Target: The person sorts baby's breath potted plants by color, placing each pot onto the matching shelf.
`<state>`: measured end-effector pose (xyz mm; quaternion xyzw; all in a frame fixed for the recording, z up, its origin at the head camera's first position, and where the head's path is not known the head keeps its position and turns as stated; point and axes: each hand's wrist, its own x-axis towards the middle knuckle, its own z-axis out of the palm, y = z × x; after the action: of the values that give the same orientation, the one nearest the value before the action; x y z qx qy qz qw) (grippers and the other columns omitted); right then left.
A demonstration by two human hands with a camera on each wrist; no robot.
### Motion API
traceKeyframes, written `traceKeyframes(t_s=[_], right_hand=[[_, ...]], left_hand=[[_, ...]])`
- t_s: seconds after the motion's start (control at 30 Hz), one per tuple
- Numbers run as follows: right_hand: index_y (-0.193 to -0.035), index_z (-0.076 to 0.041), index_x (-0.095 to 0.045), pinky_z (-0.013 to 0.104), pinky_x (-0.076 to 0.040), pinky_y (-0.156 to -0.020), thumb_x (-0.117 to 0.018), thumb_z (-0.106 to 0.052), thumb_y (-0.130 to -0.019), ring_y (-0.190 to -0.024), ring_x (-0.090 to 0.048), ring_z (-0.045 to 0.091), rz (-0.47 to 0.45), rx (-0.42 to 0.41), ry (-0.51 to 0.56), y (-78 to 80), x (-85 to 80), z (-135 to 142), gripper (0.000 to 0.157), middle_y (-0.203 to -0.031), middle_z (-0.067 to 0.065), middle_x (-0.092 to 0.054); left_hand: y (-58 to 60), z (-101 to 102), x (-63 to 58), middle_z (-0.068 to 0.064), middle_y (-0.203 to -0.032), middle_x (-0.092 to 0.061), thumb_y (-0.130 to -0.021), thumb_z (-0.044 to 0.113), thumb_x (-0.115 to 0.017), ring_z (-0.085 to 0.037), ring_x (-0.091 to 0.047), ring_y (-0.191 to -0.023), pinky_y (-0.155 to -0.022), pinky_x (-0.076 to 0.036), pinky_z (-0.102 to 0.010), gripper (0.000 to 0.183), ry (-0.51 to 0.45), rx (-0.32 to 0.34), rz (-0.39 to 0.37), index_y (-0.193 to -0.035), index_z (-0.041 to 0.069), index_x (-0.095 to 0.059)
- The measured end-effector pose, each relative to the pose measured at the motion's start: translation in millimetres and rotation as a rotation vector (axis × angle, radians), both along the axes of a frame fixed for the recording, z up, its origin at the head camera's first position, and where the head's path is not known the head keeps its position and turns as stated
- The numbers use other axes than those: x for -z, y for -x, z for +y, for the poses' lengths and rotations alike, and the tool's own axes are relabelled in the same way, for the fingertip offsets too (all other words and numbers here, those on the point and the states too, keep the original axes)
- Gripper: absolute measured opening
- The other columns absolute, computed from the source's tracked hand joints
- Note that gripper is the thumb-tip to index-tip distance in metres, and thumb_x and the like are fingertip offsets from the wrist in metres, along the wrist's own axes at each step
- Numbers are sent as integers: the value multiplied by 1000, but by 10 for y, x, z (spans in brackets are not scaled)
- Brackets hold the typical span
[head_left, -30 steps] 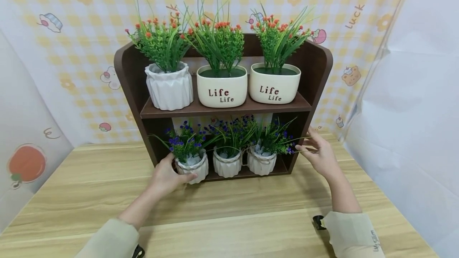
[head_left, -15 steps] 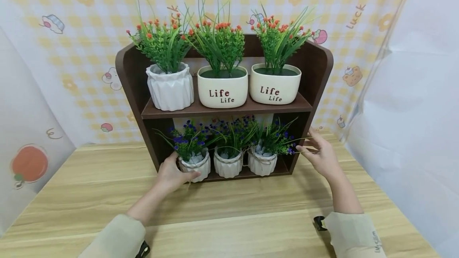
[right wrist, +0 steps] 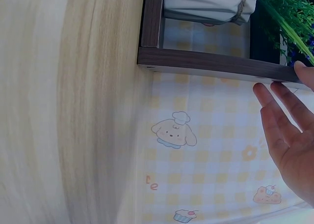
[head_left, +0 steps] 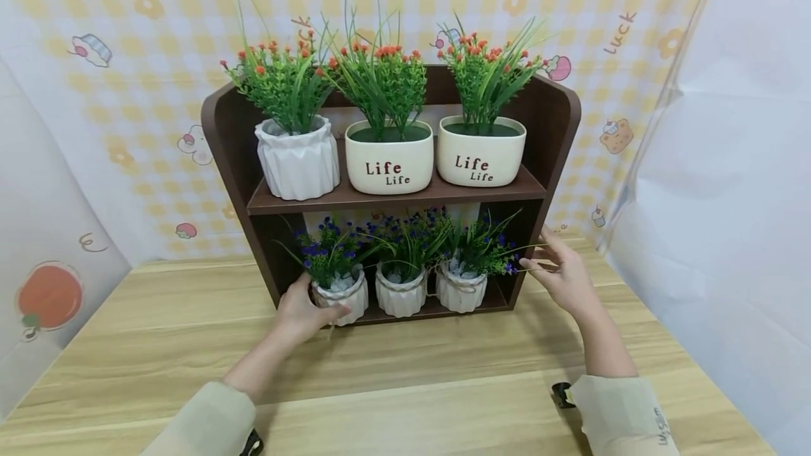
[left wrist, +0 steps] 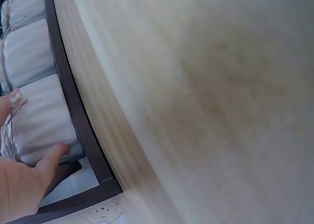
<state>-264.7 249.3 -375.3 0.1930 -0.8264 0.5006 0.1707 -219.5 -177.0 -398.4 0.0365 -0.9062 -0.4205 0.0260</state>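
A dark brown two-tier shelf (head_left: 395, 195) stands on the table. My left hand (head_left: 300, 312) grips a small white flowerpot (head_left: 343, 301) with blue-purple flowers at the lower tier's left end. In the left wrist view, the thumb and fingers lie around this ribbed pot (left wrist: 41, 118), near its twine. Two similar pots, the middle one (head_left: 402, 294) and the right one (head_left: 461, 293), stand beside it. My right hand (head_left: 564, 276) holds the shelf's right side panel, thumb at the front edge and fingers on the outer face. The right wrist view shows that side panel (right wrist: 211, 63).
The upper tier bears a white ribbed pot (head_left: 298, 164) and two cream oval planters, the middle one (head_left: 388, 153) and the right one (head_left: 481, 143), all with orange-red flowers. A checked cloth (head_left: 152, 118) hangs behind the wooden table (head_left: 393, 400).
My left hand has shifted the lower left flowerpot slightly right and back into the shelf. The right hand stays at the side panel. The head view has moved a little.
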Motion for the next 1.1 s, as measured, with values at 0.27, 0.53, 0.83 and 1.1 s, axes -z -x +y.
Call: traceKeyframes(t_s=[0.27,0.53,0.83,1.1], right_hand=[[-152,-1,-36,6,-51,-81,-64,12,-88,-96,-56,-18,30,31,-3,5,7,36,71,-126,14,-57],[-152,4,-31,5,-50,-79,-61,16,-88,-96,-53,-20,8,16,15,17,24,45,71,-132,34,-51],[-153,-1,-35,50,-55,-94,-68,3,-90,-109,-67,30,41,86,-103,41,-24,32,71,-137,29,-55],[-155,-9,-34,66,-48,-96,-75,-10,-88,-128,-51,51,91,93,-320,-39,17,194,78,-138,27,-57]], left_hand=[[91,21,-58,-25,-157,-34,-80,36,-82,-48,-32,-144,-114,-35,-61,102,-8,70,-14,-157,4,-23],[162,15,-45,-25,-159,-30,-82,34,-82,-47,-29,-146,-116,-33,-61,104,-11,95,-14,-158,5,-18],[-13,-72,-159,-32,-160,-19,-85,27,-79,-52,-29,-143,-112,-37,-61,109,4,138,23,-157,-3,-4],[-682,-549,-253,-31,-156,-31,-80,28,-83,-55,-43,-133,-102,-40,-69,101,239,378,189,-158,9,-21]])
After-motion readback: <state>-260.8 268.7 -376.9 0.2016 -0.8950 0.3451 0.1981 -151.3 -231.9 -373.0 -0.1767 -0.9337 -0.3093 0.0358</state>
